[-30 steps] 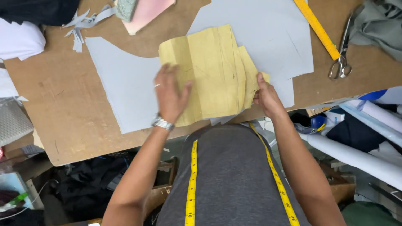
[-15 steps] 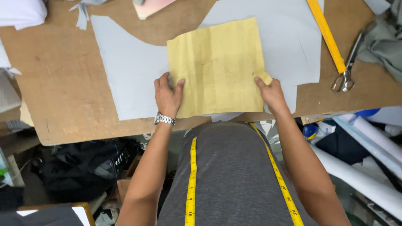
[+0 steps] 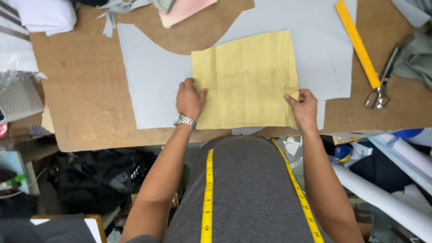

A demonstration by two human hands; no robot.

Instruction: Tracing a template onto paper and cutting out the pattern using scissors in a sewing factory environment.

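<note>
A yellowish paper pattern piece [image 3: 246, 78] lies flat on a sheet of light grey fabric [image 3: 153, 72] spread over a brown work table [image 3: 85, 94]. My left hand [image 3: 190, 100], with a metal watch at the wrist, presses flat on the pattern's lower left corner. At the lower right corner my right hand [image 3: 302, 107] holds the pattern's edge between thumb and fingers. A yellow measuring tape [image 3: 208, 193] hangs from my neck over my grey shirt.
A yellow ruler [image 3: 357, 42] and metal scissors [image 3: 382, 83] lie at the table's right side. White folded cloth [image 3: 45, 15] sits at the far left, a pink piece [image 3: 184, 9] at the top. White rolls [image 3: 382, 193] and dark bags [image 3: 90, 180] sit below the table.
The folded pattern has been opened out flat on the grey fabric. Both hands have slid apart to its lower corners.
</note>
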